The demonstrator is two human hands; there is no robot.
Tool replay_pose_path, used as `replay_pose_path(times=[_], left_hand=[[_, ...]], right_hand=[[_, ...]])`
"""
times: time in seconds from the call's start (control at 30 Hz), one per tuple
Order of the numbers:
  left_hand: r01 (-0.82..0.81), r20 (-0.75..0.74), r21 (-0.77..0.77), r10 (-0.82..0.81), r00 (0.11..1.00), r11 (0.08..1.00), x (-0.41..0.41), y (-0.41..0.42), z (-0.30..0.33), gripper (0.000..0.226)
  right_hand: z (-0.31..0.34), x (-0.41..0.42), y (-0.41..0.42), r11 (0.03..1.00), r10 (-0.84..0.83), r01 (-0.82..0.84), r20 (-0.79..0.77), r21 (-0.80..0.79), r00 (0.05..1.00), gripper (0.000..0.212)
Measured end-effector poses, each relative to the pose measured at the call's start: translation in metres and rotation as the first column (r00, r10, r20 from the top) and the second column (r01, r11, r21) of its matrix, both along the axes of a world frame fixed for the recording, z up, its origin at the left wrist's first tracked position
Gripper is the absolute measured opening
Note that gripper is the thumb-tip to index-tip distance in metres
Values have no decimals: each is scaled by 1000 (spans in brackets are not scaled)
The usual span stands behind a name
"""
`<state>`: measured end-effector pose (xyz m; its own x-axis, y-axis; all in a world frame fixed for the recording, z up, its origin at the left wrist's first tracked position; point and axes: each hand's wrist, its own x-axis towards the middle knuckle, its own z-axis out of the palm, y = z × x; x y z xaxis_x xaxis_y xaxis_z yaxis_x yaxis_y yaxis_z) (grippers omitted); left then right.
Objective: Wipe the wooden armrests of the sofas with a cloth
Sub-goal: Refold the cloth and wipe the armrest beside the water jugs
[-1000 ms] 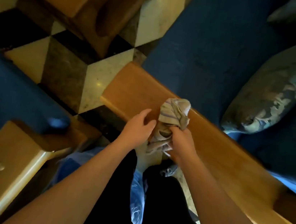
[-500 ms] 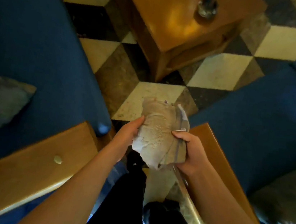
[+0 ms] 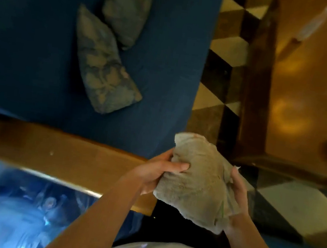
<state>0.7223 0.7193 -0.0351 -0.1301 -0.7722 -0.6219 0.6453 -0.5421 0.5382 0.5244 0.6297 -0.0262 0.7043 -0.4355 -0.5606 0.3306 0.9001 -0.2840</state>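
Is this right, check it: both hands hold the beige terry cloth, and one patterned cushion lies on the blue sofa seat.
Not quite. The head view shows two patterned cushions on the blue sofa seat, not one. Both the left hand and right hand do hold the beige terry cloth.

The cloth (image 3: 198,182) is a nubby, matt beige terry. The near armrest (image 3: 55,151) is smooth varnished wood with a glossy edge. The sofa seat (image 3: 33,44) is matt blue woven fabric; its cushions (image 3: 103,68) are patterned cloth. The table (image 3: 313,81) at right is polished wood, and the floor tiles (image 3: 226,47) look like smooth stone.
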Motion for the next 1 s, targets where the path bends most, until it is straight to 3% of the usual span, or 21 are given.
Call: replay_pose_path(times=[0.1,0.13,0.2,0.27,0.4,0.5,0.6,0.7,0.73,0.8,0.87,1.0], left_hand=[[-184,-42,7,184,982,983,17,10,6,68],[-253,-27,18,254,967,967,23,10,6,71],[-336,16,31,335,942,941,32,6,5,73],[-402,47,55,399,916,914,38,-4,6,70],[-520,178,59,503,846,852,40,-34,4,85],[-626,165,115,606,778,771,35,-48,11,79],[-726,65,232,734,676,648,31,-58,17,59],[-828,160,67,813,560,557,32,-66,17,46],[-857,189,4,841,507,516,30,-64,17,46],[-941,213,-20,921,325,337,26,-55,21,52],[-975,208,-61,958,196,213,22,-47,22,41],[-983,173,-103,976,132,151,13,-23,17,12]], right_hand=[[-7,32,-23,989,124,-116,83,-91,989,51],[-11,47,-33,967,218,-215,10,-137,976,48],[-18,65,-55,927,350,-364,-142,-88,926,66],[-28,86,-76,911,394,-409,-178,-58,902,71],[-40,115,-123,863,503,-500,-228,74,834,56],[-30,124,-163,730,675,-679,-237,75,699,44],[-20,134,-206,532,817,-840,-324,106,477,46],[-16,160,-234,348,893,-933,-335,91,300,34],[-15,169,-236,313,907,-947,-321,79,273,32],[-14,187,-233,285,925,-957,-277,52,260,34],[-11,204,-224,286,927,-958,-259,13,273,39],[-7,231,-195,273,941,-962,-211,21,263,28]])
